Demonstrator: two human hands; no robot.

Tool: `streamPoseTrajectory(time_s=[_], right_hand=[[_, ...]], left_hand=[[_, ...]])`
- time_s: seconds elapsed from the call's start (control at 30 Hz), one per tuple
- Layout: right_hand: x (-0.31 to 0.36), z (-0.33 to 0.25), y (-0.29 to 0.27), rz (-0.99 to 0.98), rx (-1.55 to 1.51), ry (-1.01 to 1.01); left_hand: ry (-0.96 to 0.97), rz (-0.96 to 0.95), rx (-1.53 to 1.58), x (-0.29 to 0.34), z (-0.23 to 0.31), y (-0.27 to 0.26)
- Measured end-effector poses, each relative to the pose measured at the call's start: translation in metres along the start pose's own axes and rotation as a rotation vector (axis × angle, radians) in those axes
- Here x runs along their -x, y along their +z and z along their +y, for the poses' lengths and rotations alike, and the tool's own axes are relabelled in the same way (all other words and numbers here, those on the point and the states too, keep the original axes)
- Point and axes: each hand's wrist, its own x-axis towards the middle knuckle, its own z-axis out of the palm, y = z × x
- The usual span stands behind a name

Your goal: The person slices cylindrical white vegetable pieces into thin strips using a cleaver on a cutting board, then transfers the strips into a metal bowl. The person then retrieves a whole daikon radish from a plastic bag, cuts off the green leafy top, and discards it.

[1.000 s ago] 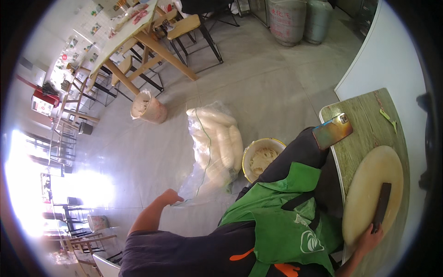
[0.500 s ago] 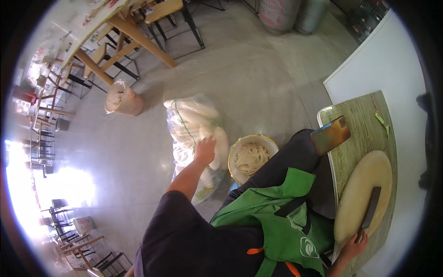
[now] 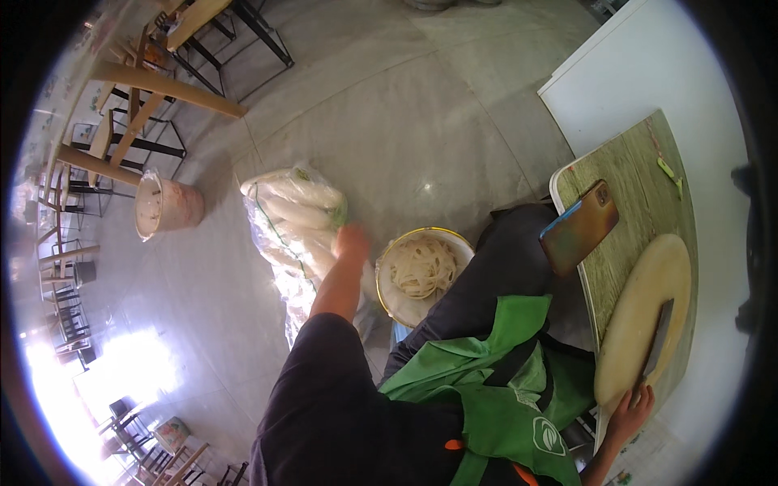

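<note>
My left hand (image 3: 351,241) reaches to the right side of a clear plastic bag (image 3: 267,231) on the floor, filled with long white radishes (image 3: 301,212). It is smeared by motion, and whether its fingers grip a radish cannot be made out. At my right, my right hand (image 3: 630,411) is closed round the handle of a dark knife (image 3: 658,336), which lies along a round, pale cutting board (image 3: 624,348). Just right of my left hand stands a yellow-rimmed bucket (image 3: 392,313) with pale, peel-like strips (image 3: 423,267) inside.
The board rests on a wood-grain table (image 3: 596,174), with a green scrap (image 3: 669,176) farther back. A phone (image 3: 580,228) lies over my thigh by the table edge. A lined bin (image 3: 180,206) stands at the left. Stools and tables fill the far left; a white panel (image 3: 697,105) borders the right.
My left hand has moved from over the middle of the bag to its right side. The view has shifted. My right hand stays on the knife.
</note>
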Motion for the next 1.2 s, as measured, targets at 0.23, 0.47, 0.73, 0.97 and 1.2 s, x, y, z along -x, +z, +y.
streamPoseTrajectory(time_s=[0.23, 0.47, 0.73, 0.97, 1.2], right_hand=[[-0.035, -0.018, 0.011, 0.016, -0.033, -0.037], [-0.048, -0.022, 0.017, 0.03, -0.171, -0.026], [-0.047, -0.018, 0.022, 0.001, -0.099, -0.001], [-0.033, -0.025, 0.014, -0.006, -0.083, 0.049], [-0.009, -0.037, 0.004, 0.071, -0.189, 0.137]], left_hand=[[0.229, -0.246, -0.16, 0.1, 0.017, 0.047], [0.339, -0.444, -0.062, 0.207, 0.043, 0.092], [-0.334, 0.442, 0.508, 0.089, -0.014, 0.028], [-0.922, 0.096, 0.476, 0.002, -0.001, 0.008], [-1.017, -0.167, 1.008, -0.045, -0.068, 0.106]])
